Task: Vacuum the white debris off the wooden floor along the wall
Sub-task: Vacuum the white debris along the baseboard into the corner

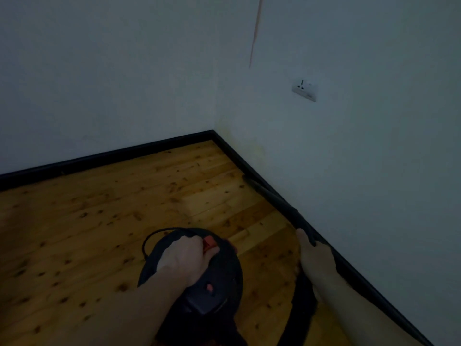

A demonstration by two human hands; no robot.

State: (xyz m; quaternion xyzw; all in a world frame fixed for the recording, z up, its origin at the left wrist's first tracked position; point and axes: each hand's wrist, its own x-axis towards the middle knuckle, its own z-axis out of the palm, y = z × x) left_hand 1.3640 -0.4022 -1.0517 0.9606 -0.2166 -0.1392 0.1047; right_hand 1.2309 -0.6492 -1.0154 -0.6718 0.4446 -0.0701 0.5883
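Both closed: right hand (314, 255) aims nozzle (274, 196) cornerward along baseboard (232, 152); left hand (183, 258) grips vacuum (214, 278).

Vacuum body (194, 278) near centre on floor (99, 208); nozzle (272, 196) right, along baseboard (252, 168); wall socket (305, 89) above, far right.

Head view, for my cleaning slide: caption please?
Left hand grips vacuum canister; right hand runs nozzle along black baseboard.
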